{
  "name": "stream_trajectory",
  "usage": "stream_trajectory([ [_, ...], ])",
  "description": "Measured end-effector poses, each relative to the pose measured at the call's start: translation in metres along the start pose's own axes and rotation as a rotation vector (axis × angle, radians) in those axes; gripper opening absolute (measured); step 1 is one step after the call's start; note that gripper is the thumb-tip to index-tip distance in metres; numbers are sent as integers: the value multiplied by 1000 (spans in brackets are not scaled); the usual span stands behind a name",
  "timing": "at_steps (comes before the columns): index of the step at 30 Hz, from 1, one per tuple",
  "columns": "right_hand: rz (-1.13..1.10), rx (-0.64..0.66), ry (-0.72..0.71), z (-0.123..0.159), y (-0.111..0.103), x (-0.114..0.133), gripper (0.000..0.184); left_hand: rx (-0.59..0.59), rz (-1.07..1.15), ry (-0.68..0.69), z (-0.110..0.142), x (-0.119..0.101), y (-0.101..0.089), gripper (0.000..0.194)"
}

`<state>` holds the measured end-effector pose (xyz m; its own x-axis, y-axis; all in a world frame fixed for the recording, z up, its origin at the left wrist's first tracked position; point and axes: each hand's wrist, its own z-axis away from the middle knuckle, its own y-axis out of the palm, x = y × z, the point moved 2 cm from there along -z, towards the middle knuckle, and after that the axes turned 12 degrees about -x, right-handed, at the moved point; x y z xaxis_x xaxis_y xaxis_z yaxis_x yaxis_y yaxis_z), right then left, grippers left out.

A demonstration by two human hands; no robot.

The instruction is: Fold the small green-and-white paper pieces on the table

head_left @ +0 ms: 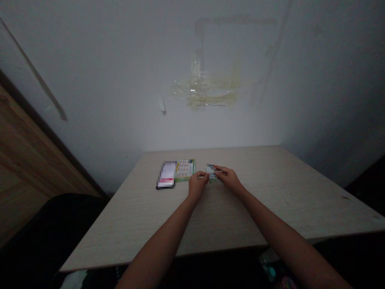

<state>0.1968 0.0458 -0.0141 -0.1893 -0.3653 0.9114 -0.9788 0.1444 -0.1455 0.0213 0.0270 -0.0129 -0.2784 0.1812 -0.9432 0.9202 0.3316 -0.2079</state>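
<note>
Between my two hands, over the middle of the table, is a small piece of printed paper (211,171), pale with green and dark marks and looking folded or crumpled. My left hand (198,183) pinches its left side with thumb and forefinger. On the other side my right hand (227,177) grips its right edge, fingers stretched over the top. The fingers cover part of the paper, and its print is too small to read. Just left of my left hand lies a flat printed sheet (185,169) with a green border and rows of small pictures or blocks.
A phone (167,175) with a lit, blurred-out screen overlaps the sheet's left side. The pale wooden table (249,216) meets a grey wall (120,80) bearing old clear tape (207,92). A wooden panel (36,160) stands at far left. Dark items lie below the front edge.
</note>
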Motion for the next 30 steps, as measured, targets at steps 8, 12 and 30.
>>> stream_trajectory([
  [8,-178,-1,129,-2,2,-12,67,-9,-20,17,1,-6,-3,25],
  [12,-149,20,116,-2,1,-12,71,-11,-28,24,1,-8,-4,26],
  [30,-5,30,46,2,0,0,63,-28,-61,33,1,-8,-5,25],
])
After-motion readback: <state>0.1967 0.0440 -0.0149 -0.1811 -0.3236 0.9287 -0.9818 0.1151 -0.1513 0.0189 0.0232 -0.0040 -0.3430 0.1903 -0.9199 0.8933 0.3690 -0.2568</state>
